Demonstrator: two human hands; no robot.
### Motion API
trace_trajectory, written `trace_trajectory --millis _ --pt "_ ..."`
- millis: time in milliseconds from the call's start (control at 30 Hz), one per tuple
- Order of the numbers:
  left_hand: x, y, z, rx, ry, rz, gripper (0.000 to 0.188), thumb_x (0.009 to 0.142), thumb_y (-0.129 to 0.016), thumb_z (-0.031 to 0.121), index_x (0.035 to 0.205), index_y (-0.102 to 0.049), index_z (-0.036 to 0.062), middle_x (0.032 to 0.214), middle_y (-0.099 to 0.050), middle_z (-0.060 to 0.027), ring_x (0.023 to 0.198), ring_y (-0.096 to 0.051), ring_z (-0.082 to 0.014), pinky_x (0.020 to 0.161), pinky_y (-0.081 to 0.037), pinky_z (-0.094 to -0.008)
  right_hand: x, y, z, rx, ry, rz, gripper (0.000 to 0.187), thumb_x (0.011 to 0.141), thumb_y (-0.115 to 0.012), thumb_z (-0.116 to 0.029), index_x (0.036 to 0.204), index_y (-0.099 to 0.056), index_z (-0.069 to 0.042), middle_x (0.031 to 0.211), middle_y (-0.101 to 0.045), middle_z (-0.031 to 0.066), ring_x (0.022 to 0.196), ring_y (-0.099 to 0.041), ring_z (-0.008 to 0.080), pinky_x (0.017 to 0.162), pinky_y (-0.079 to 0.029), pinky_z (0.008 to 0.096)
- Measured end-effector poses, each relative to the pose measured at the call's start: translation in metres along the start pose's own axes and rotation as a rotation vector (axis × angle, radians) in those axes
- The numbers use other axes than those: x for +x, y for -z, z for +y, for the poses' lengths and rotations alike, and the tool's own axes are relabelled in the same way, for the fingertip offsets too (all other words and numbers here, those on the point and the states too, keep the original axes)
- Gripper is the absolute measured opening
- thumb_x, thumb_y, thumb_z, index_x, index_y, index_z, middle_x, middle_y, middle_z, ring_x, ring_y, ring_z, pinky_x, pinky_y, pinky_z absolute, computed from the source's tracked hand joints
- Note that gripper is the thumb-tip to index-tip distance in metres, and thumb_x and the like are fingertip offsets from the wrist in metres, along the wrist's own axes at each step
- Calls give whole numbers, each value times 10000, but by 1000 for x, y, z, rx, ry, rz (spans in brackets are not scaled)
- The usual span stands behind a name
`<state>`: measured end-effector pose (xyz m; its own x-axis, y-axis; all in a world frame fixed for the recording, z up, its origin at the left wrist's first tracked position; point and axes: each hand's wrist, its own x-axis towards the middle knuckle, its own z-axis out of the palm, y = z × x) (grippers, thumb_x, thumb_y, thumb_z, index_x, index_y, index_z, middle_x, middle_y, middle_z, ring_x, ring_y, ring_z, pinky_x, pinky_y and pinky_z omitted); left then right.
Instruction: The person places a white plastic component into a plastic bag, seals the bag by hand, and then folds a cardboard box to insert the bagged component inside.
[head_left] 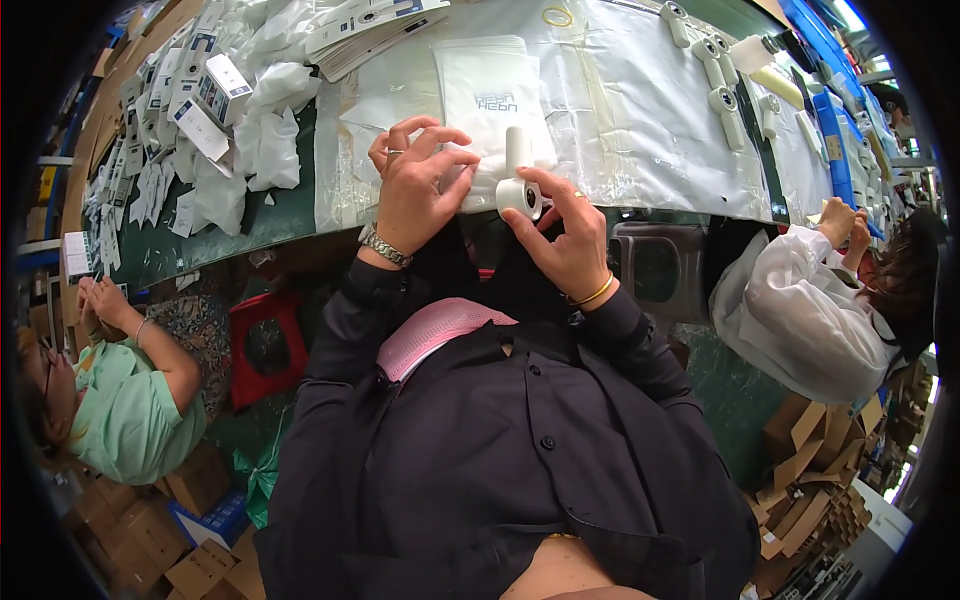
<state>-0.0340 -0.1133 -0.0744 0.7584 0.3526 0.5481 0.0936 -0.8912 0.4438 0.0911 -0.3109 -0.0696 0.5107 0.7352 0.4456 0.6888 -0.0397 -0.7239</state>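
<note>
My right hand [567,240] pinches a white device with a round head [508,198] between thumb and fingers, at the front edge of the table. The head has a dark round centre, and a white cylindrical body [517,148] reaches away from it. Just left of it is my left hand [422,190], its fingers bent but apart, with nothing seen in them. Beyond both hands lies a stack of flat white pouches [485,65] with blue-grey print, its near end partly behind my fingers.
Flat printed cartons [370,35] and small boxes [222,88] lie among crumpled white bags [272,130] at the left. Several similar white devices [728,115] line the right side, near a blue tray [832,145]. A yellow rubber band [557,16] is at the back. Co-workers sit on both sides.
</note>
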Motion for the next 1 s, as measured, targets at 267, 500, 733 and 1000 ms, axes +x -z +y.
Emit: trace_trajectory --millis 267,500,733,1000 --pt "3 -4 -1 -22 -2 3 80 844 -803 205 922 -807 185 1119 -739 69 1273 -565 -240 1127 -244 -467 -1 1 3 24 -4 1 513 849 -881 -150 1321 -695 -77 1153 -766 98 589 -623 138 627 -520 267" --pt "4 -9 1 -27 84 48 56 866 -794 197 910 -800 164 1054 -761 66 1234 -590 -221 1105 -257 -437 0 7 -1 6 -11 -37 516 836 -879 -133 1316 -697 -82 1094 -750 97 638 -643 150 650 -528 277" --pt "6 -13 8 -83 153 86 51 866 -795 209 886 -797 162 1028 -768 46 1182 -610 -204 1086 -262 -449 5 25 -19 13 219 -185 496 824 -859 -156 1293 -710 -97 1051 -721 107 776 -673 230 704 -548 341" --pt "5 -13 5 -147 92 134 76 887 -796 194 958 -796 169 1059 -771 34 1176 -619 -213 1069 -283 -427 8 31 -31 -125 176 -331 504 846 -834 -277 1293 -670 -109 973 -693 81 834 -695 263 731 -551 376"
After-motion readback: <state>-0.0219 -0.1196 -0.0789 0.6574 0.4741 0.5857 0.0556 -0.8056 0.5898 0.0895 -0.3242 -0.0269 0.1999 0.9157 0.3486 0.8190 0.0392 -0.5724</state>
